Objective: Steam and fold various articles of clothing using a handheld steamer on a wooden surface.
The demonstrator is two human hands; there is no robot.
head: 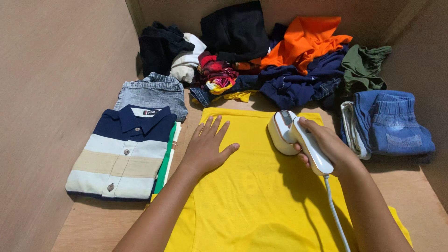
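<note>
A yellow garment (254, 196) lies spread flat on the wooden surface in front of me. My left hand (207, 147) rests palm down on its upper left part, fingers apart. My right hand (326, 147) grips the handle of a white hand-held steam iron (291, 133), whose head presses on the garment's upper right area. The iron's white cord (333, 205) runs down along my right forearm.
A folded striped polo shirt (123, 154) and folded grey jeans (151, 93) lie at the left. Folded blue jeans (392, 121) sit at the right. A heap of mixed clothes (280, 60) fills the back. Brown walls (51, 93) enclose the sides.
</note>
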